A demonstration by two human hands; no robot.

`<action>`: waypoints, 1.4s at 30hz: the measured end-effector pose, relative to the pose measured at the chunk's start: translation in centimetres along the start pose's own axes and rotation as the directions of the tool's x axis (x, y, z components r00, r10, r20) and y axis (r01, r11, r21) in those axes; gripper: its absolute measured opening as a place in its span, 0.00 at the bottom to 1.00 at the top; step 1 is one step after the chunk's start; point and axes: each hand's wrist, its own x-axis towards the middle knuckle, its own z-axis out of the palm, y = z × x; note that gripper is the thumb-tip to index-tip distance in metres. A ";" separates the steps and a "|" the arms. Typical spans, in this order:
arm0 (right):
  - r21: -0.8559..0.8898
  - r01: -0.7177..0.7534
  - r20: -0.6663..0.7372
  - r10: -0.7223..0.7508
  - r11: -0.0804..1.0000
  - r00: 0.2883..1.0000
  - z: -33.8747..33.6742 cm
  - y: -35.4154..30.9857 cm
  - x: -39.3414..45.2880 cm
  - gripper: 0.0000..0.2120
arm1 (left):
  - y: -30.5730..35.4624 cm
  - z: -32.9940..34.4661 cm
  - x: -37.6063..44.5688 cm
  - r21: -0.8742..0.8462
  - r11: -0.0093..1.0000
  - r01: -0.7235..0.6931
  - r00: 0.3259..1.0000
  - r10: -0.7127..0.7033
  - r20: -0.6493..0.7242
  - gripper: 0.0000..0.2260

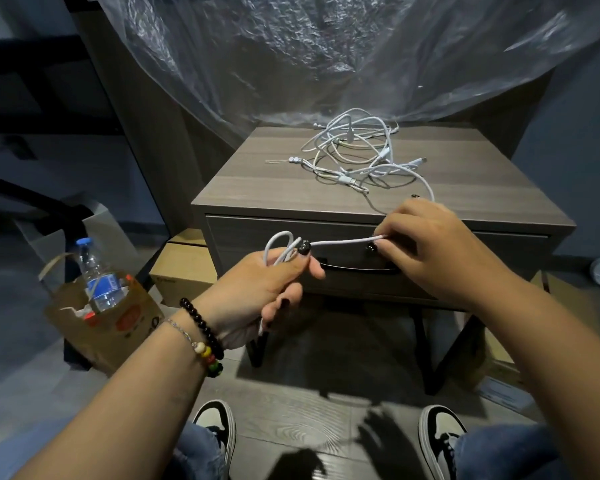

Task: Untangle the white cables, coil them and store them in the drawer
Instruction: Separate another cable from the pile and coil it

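A tangle of white cables lies on top of the grey wooden nightstand. One white cable runs from the tangle, over the front edge, to my hands. My left hand grips a few small loops of this cable in front of the drawer. My right hand pinches the same cable about a hand's width to the right, and the stretch between the hands is taut. The drawer below the top is closed, and its dark handle shows between my hands.
A brown paper bag holding a water bottle stands on the floor at the left. A cardboard box sits beside the nightstand. Clear plastic sheeting hangs behind. My two shoes are on the floor below.
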 end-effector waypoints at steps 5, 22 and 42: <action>0.154 -0.016 0.019 0.013 0.988 1.000 0.4 -0.7 -0.5 0.10 | 0.6 -0.3 0.5 -0.059 0.995 -0.077 0.991 0.070 -0.116 0.13; 0.127 -0.360 -0.004 0.363 0.924 0.932 -2.3 0.8 5.1 0.24 | 3.2 0.2 2.1 0.032 0.999 0.012 0.992 -0.008 -0.123 0.14; -0.159 0.092 0.068 -0.082 0.983 0.994 0.5 -3.3 0.3 0.11 | 3.8 1.1 6.1 -0.007 1.000 -0.028 0.925 0.023 -0.379 0.08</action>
